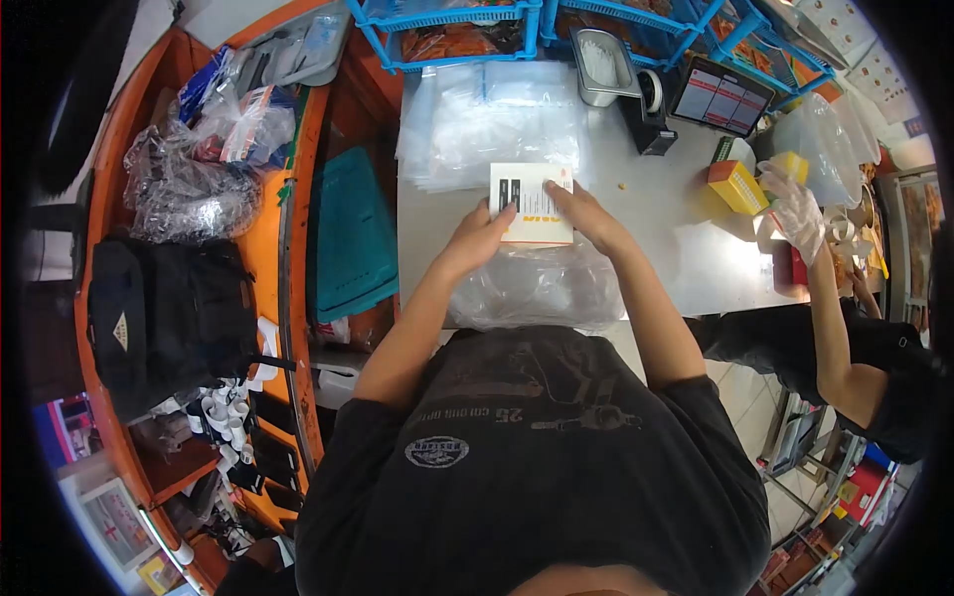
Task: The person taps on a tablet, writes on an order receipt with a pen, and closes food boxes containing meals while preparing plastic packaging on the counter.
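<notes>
Mostly white carton (533,205), black-and-yellow patterned

- Worktable (651,214): bare metal top, bright glare patch toward its right side.
- Blue plastic crates (462,14): row along the table's far edge.
- Orange shelf unit (270,223): runs down the left, wood-look boards, cluttered compartments; bowed by the wide lens.
- Gap between unit and table: dark, teal plastic piece (353,238) in it.
- Wall panel (860,50), upper right: pale, printed with small pictures.
- Floor (733,392): pale tiles, visible grout lines, right of centre.
- Metal rack (795,437): lower right, loaded, stands on the tiles.
- Framed picture (114,521): lower left.
- Window: can't make one out.
</notes>
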A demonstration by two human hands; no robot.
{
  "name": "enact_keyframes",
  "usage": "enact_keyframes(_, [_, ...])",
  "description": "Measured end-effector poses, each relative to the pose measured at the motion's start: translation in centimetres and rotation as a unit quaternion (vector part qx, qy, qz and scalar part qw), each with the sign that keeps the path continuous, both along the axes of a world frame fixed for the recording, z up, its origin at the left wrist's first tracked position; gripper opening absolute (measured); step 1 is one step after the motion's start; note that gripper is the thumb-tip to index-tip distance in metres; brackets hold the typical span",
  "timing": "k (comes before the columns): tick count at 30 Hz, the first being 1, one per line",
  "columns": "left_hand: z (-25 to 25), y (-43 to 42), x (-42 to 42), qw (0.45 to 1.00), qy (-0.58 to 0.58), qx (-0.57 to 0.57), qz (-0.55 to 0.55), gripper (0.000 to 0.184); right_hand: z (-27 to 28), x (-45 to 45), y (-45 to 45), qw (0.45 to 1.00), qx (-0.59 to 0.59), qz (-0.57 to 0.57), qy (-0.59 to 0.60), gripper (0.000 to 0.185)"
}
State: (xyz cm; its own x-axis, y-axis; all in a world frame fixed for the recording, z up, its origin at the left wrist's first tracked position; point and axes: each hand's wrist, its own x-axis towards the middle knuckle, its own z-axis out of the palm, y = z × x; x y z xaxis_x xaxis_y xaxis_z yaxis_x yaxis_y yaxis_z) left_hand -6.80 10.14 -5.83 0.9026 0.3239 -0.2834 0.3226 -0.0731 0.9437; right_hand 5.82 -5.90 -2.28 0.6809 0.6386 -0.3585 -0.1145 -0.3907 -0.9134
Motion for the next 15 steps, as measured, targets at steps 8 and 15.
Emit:
enact_keyframes(8, [17.6, -2.1, -5.5, 0.984, 0.084, 0.113, -0.113, 0.046, 10.0, -5.1, -5.8, 0.996, -0.038, 0.067, 0.034, 0.051])
enact_keyframes(15, [17.9, -2.0, -3.8, 0.984, -0.074, 0.164, -0.003, 0.045, 12.9, -4.8, -3.5, 0.990, 0.043, -0.021, -0.135, 0.047])
